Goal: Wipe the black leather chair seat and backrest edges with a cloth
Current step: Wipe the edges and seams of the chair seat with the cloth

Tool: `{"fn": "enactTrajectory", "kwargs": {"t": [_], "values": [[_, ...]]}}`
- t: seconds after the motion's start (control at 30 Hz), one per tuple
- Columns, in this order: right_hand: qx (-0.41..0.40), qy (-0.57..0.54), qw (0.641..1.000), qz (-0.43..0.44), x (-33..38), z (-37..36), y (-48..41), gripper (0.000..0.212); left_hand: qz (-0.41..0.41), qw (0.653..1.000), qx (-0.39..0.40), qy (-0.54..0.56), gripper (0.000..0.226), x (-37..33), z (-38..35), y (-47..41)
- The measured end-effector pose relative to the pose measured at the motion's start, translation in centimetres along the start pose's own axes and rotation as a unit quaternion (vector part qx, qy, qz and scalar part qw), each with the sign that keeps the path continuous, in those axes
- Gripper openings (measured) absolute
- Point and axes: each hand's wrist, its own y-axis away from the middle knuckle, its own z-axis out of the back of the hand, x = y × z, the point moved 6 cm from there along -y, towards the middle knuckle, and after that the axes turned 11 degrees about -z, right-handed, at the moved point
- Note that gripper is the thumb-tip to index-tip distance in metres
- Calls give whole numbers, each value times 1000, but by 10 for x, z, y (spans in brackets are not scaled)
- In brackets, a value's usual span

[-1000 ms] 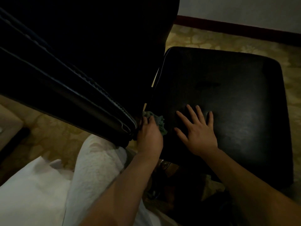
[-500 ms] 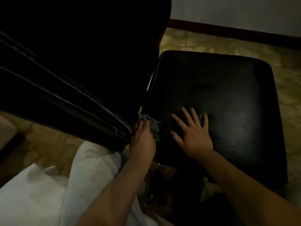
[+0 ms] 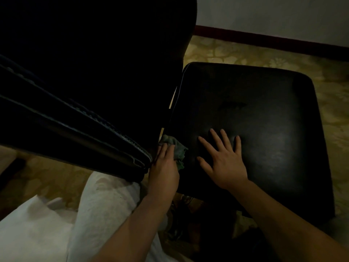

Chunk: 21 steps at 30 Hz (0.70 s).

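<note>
Cloth [image 3: 174, 148], small and green, is bunched in the left hand [image 3: 164, 168], which holds it where the black seat [image 3: 273, 120] meets the backrest [image 3: 75, 133], while the right hand [image 3: 223, 164] lies flat and open on the seat, so I guess much wiping is left to do.

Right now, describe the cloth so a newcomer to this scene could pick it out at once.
Find the black seat filling the right of the view and follow it left to its gap with the backrest. There the left hand holds the cloth, a small crumpled wad, the only grey-green thing against the black leather.
</note>
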Motion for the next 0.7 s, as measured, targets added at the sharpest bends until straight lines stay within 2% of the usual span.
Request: {"fn": "enactTrajectory", "kwargs": {"t": [0.27, 0.5, 0.7], "values": [[-2, -9, 1000, 0, 2, -2, -3, 65, 16, 999, -25, 17, 50, 0, 3, -45], [-31, -44, 998, 15, -2, 7, -23, 62, 6, 1000, -12, 23, 50, 2, 7, -22], [-54, -50, 997, 28, -4, 6, -48, 57, 24, 1000, -6, 7, 49, 3, 2, -41]]}}
